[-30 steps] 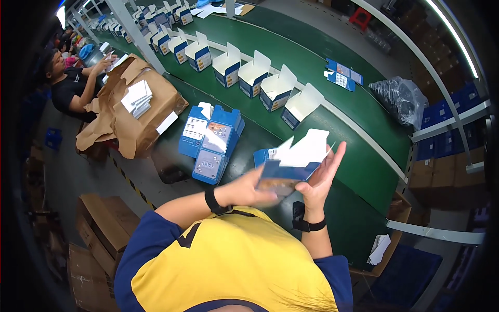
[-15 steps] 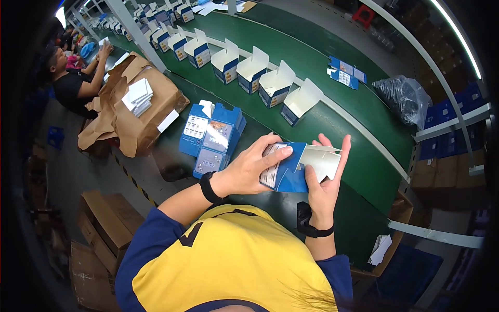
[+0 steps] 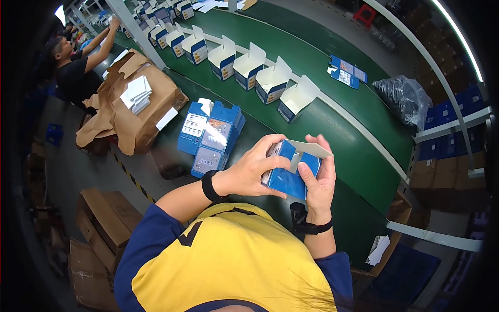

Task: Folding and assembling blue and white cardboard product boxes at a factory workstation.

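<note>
Between my two hands, in front of my chest, is a small blue carton [image 3: 287, 182], partly folded, with its white inside showing at the upper right. My left hand [image 3: 250, 169] grips its left side, thumb across the blue face. My right hand [image 3: 323, 183] holds the right end; its thumb presses on a blue flap and its fingers lie behind a raised white flap. Left of my left hand lies a stack of flat, unfolded blue cartons [image 3: 214, 132] on the dark green table [image 3: 249, 117].
Opened cartons [image 3: 270, 83] stand in a row on the green conveyor [image 3: 332, 119] beyond. A brown paper-wrapped bundle [image 3: 156, 93] with white cards [image 3: 138, 94] sits at left, near a co-worker [image 3: 78, 73]. One flat carton [image 3: 347, 72] and a plastic bag [image 3: 403, 99] lie at far right.
The carton has been turned, and blue flaps on its right end are now folded inward under my right thumb. The row of cartons has shifted slightly left. The co-worker's arms have risen.
</note>
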`<state>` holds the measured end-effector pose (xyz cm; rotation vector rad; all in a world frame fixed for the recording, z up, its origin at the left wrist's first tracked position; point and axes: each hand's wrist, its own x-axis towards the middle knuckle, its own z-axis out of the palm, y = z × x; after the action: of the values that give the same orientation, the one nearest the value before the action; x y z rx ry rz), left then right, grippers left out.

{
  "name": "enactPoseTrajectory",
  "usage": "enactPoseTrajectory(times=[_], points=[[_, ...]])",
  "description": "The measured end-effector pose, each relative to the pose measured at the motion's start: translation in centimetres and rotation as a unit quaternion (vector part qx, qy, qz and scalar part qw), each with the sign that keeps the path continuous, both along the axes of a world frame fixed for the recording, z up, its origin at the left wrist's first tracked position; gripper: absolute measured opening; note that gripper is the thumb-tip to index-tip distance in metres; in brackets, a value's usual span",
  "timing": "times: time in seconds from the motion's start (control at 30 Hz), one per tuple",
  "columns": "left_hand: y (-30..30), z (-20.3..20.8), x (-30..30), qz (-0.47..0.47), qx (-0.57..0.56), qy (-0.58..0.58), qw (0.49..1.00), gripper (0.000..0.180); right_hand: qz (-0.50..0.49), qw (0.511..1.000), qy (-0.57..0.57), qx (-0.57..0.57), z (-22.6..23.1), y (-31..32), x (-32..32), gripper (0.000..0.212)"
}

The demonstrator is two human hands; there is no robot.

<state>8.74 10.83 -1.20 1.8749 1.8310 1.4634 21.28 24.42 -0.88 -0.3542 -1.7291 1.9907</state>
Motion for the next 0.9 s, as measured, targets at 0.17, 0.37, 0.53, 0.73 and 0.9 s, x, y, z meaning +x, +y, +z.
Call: enactPoseTrajectory(times=[0.17,0.37,0.53,0.73,0.9], points=[[0.3,0.1,0.5,-0.018,0.048,-0.096,0.994,0.079,0.045,0.958,0.236,0.156,-2.3,1.6,-0.2,0.054],[-0.1,0.5,-0.4,-0.008,0.052,0.030,0.998,0.087,0.021,0.986,0.047,0.161,-0.4,0.9,0.0,0.047],[-0.4,1.3,-0.4,-0.005,-0.011,0.052,0.999,0.092,0.023,0.969,-0.020,0.244,0.1,0.8,-0.3,0.050],[-0.5,1.7,-1.3,-0.043,-0.069,0.047,0.996,0.097,0.071,0.962,-0.017,0.265,0.1,1.6,-0.4,0.053],[-0.1,2.0,-0.6,-0.059,-0.041,0.027,0.997,0.100,0.041,0.985,0.037,0.166,0.2,0.9,-0.1,0.052]])
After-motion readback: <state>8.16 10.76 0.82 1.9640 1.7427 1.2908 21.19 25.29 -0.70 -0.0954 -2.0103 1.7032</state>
